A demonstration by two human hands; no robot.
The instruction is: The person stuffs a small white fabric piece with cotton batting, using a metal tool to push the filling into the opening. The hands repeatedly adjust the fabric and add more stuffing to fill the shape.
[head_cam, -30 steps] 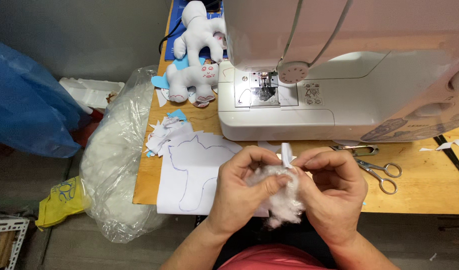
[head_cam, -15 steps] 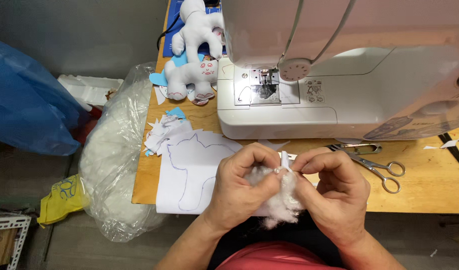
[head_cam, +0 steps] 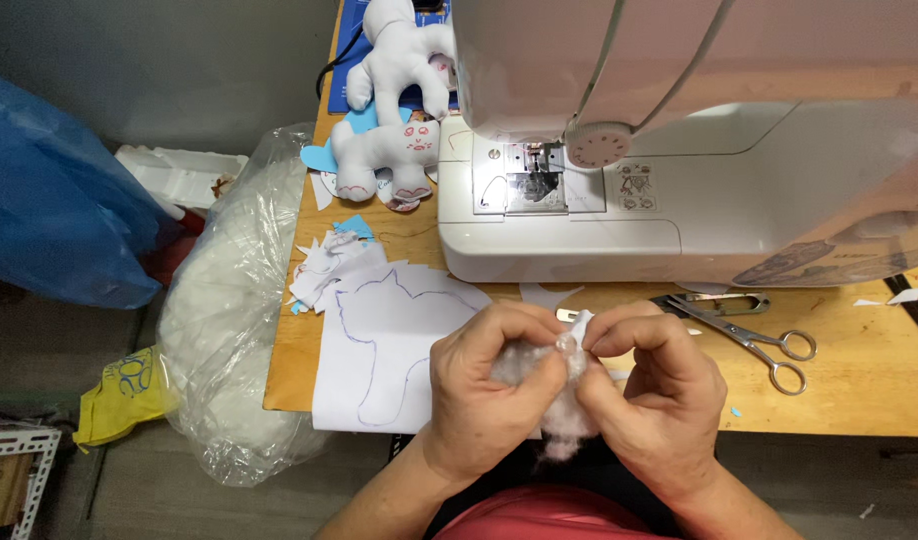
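Sewing machine (head_cam: pixel 679 150), white, fills the top right of the wooden table (head_cam: pixel 859 400), w/ its needle plate facing the person. Blue plastic bag (head_cam: pixel 49 210) sits far left on the floor; next to it a clear bag of stuffing (head_cam: pixel 229 330) leans against the table's left edge. White fabric sheet (head_cam: pixel 389 345) w/ a drawn animal outline lies flat in front of the machine, paper scraps just above it. Two stuffed white toy animals (head_cam: pixel 394 100) lie at the machine's left end, one above the other. Scissors (head_cam: pixel 754 340) lie on the table right of the hands, blades closed. Left hand (head_cam: pixel 484 400) & right hand (head_cam: pixel 649 395) meet at the table's near edge, both closed tight around a small white fabric piece w/ stuffing (head_cam: pixel 564 400); fingertips of both pinch its top, fluff showing between & below the palms.
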